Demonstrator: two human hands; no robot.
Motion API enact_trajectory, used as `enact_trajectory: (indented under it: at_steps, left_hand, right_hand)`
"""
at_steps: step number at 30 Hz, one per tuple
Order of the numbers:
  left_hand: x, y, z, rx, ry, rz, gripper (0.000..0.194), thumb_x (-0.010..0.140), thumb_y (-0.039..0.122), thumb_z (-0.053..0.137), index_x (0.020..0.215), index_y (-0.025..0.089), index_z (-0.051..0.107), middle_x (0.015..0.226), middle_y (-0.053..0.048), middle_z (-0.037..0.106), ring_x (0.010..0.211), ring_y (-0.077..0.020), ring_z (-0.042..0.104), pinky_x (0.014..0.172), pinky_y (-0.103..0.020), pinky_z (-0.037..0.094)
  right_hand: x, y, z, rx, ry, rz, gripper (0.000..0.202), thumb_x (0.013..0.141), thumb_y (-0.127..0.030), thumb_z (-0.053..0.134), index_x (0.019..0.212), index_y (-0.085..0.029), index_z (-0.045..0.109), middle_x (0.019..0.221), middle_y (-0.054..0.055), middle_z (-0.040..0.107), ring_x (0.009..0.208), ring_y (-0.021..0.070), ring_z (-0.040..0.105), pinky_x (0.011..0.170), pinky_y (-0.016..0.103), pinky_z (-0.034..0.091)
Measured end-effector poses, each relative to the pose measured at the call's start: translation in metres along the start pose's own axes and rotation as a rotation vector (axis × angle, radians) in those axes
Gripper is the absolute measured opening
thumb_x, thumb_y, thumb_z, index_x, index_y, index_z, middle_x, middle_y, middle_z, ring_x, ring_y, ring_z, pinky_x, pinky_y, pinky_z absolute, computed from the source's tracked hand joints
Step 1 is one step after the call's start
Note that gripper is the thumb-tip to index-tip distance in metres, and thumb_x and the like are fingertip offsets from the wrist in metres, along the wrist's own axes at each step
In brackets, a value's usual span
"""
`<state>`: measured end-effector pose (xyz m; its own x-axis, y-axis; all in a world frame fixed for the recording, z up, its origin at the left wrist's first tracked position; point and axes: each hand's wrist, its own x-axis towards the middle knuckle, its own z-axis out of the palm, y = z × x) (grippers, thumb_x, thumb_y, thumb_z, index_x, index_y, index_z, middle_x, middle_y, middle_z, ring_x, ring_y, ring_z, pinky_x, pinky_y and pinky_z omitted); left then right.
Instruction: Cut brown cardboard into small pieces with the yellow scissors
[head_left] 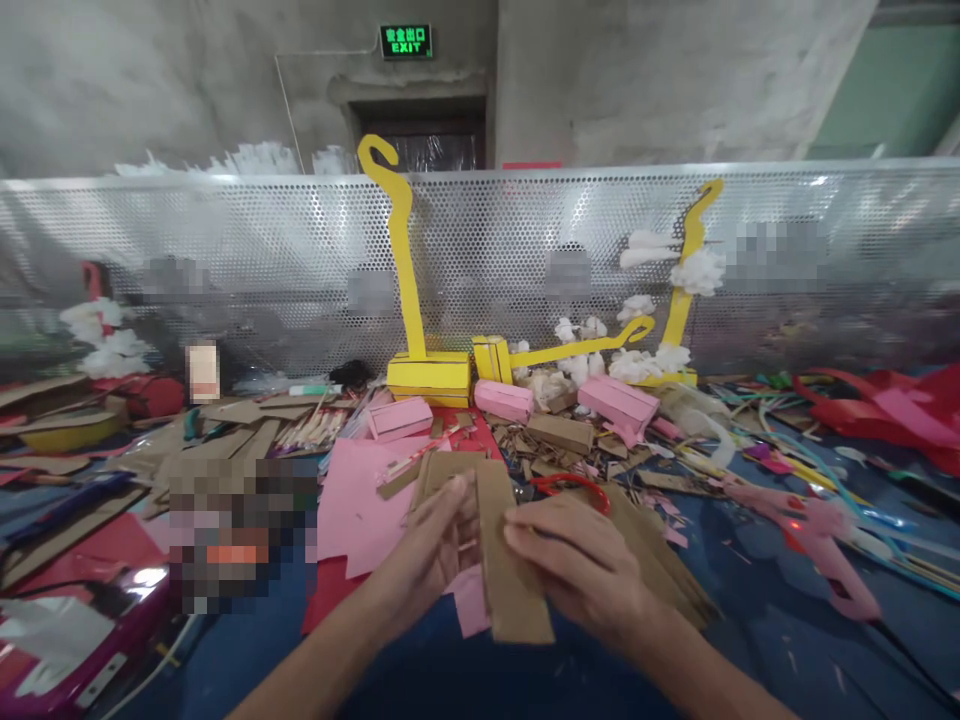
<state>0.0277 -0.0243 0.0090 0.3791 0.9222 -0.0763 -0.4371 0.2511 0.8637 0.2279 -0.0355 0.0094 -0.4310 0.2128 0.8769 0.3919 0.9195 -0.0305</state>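
Note:
A brown cardboard strip point(510, 575) stands lengthwise between my two hands near the middle of the view. My right hand point(585, 555) pinches its right edge with thumb and fingertips. On the other side, my left hand point(442, 530) is beside the strip, fingers partly spread, its thumb pointing up near the strip's upper left edge. Another cardboard piece point(442, 468) lies just behind. Beneath my left hand is a small pink paper piece point(471, 600). Pink sheets point(360, 500) lie to the left, and red-handled scissors point(574, 485) are partly hidden behind my right hand.
Yellow hooked cardboard forms point(429, 372) stand at the back before a perforated metal panel point(510, 230). Pink blocks point(616, 402) and cardboard scraps point(559, 434) lie in front. A pink glue gun point(817, 535) is at right, a purple box point(97, 640) at lower left.

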Motion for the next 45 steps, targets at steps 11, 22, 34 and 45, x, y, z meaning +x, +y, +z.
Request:
enact_trajectory:
  at_steps: [11,22,34,45]
  left_hand:
    - [-0.002,0.004,0.003,0.063,0.000,0.237,0.030,0.090,0.036,0.066,0.113,0.018,0.063,0.104,-0.008,0.072,0.092,-0.0211,0.068,0.083,-0.032,0.053]
    - [-0.026,-0.005,0.008,0.559,-0.185,0.234,0.047,0.093,0.042,0.057,0.137,0.023,0.056,0.124,-0.010,0.065,0.117,-0.0276,0.056,0.104,-0.040,0.044]
    - [-0.024,-0.018,0.011,0.566,-0.094,0.210,0.049,0.097,0.043,0.051,0.142,0.025,0.048,0.119,-0.008,0.065,0.108,-0.0253,0.058,0.096,-0.035,0.047]
    - [-0.018,-0.022,0.016,0.485,-0.096,0.099,0.042,0.096,0.049,0.049,0.127,0.020,0.054,0.093,-0.005,0.065,0.079,-0.0189,0.064,0.073,-0.030,0.054]
  right_hand:
    - [0.002,-0.002,0.013,-0.094,-0.104,0.204,0.037,0.090,-0.009,0.051,0.124,-0.022,0.057,0.123,0.012,0.062,0.120,0.0245,0.056,0.101,0.041,0.049]
    - [0.005,-0.013,0.013,0.605,0.010,0.788,0.026,0.092,-0.044,0.061,0.101,-0.021,0.069,0.106,0.011,0.065,0.083,0.0217,0.065,0.063,0.027,0.055]
    - [0.014,-0.020,0.018,0.868,0.064,0.962,0.025,0.091,-0.045,0.063,0.088,-0.020,0.068,0.090,0.003,0.055,0.051,0.0079,0.051,0.040,0.021,0.050]
    - [0.013,-0.013,0.019,1.001,0.067,1.088,0.028,0.089,-0.046,0.066,0.081,-0.020,0.059,0.055,-0.008,0.047,0.036,0.0085,0.047,0.036,0.023,0.047]
